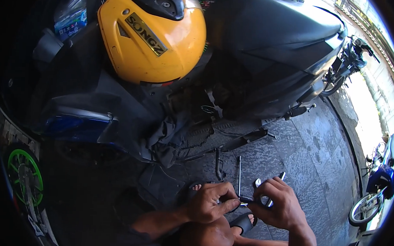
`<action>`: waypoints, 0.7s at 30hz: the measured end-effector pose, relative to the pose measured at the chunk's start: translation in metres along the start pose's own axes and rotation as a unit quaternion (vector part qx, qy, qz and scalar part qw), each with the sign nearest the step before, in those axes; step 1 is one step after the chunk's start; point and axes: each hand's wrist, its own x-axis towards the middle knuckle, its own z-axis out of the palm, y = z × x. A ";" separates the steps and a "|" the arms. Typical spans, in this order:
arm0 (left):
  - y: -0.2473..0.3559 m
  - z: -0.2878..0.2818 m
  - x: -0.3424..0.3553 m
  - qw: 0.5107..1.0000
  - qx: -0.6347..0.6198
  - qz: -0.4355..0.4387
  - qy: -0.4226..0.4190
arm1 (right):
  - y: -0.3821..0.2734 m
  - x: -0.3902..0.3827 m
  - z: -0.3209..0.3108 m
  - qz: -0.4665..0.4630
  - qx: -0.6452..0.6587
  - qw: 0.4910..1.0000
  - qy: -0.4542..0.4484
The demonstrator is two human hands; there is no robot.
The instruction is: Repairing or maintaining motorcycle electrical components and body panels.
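Observation:
Above my bent knee, my left hand and my right hand come close together, both with fingers pinched. A small, slim dark piece spans the gap between their fingertips, with a bright sliver just under it. What kind of piece it is, I cannot make out. On the floor just beyond my hands lies a long thin metal rod. A shiny metal tool end shows beside my right hand. Another shiny bar runs behind that hand, partly hidden by it.
A dark motor scooter stands across the view, its side stand down. On it rest a yellow helmet and a plastic bottle. A dark panel lies on the tiled floor. Other motorbikes stand right; a green-rimmed wheel is left.

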 end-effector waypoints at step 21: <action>0.036 -0.010 0.003 0.970 0.089 0.217 -0.061 | -0.085 0.021 -0.007 -0.196 -0.244 0.949 -0.040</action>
